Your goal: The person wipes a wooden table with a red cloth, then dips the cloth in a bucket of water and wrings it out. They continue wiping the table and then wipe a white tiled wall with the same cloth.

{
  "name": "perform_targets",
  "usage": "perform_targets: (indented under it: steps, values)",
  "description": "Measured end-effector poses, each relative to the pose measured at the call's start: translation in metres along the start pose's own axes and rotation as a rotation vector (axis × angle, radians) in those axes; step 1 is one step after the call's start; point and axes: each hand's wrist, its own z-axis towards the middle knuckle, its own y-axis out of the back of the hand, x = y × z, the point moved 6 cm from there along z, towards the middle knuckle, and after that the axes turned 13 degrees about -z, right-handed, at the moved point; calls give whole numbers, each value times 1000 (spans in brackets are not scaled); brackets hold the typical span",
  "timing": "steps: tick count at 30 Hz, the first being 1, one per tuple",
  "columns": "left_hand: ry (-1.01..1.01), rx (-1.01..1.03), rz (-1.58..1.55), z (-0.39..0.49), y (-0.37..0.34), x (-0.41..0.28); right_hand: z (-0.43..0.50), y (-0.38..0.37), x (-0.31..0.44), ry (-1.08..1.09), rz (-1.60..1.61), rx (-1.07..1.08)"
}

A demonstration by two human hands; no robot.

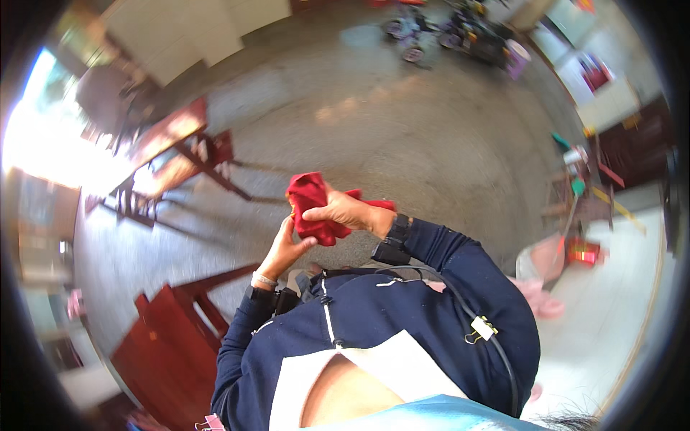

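A red cloth point(310, 196) with a little yellow along its left edge is bunched up in front of my body. My right hand point(345, 210) grips it from the right, thumb lying across the front; a red end sticks out behind the wrist. At the cloth's lower left edge is my left hand point(283, 249), its fingertips on the fabric and its thumb against the lower part. The undersides of the folds and some fingers are hidden. Dark straps circle both wrists.
A red wooden chair point(172, 345) stands close at lower left. Farther left is a wooden table point(167, 129) with a seat under it. Small wheeled vehicles point(458, 32) and a purple bin point(517, 58) are at the top. Pink cloth point(539, 299) lies at right.
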Motion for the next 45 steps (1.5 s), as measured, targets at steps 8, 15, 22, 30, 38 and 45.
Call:
perform_targets:
  steps: [8, 15, 22, 30, 38, 45]
  values:
    - [178, 114, -521, 185, 7, -87, -16, 136, 56, 137, -142, -481]
    - [580, 516, -905, 319, -64, -189, -74, 192, 100, 128, -495, -816]
    - [67, 901, -716, 415, -159, -177, -120, 246, 93, -119, -1013, -1244]
    - [752, 1379, -888, 418, -369, -83, -218, 370, 89, -219, -636, -1508]
    - [775, 1011, -360, 482, -505, -70, -270, 466, 129, 450, 545, -1271]
    - [809, 1083, -848, 643, -656, -105, -368, 631, 151, -65, -448, -1702]
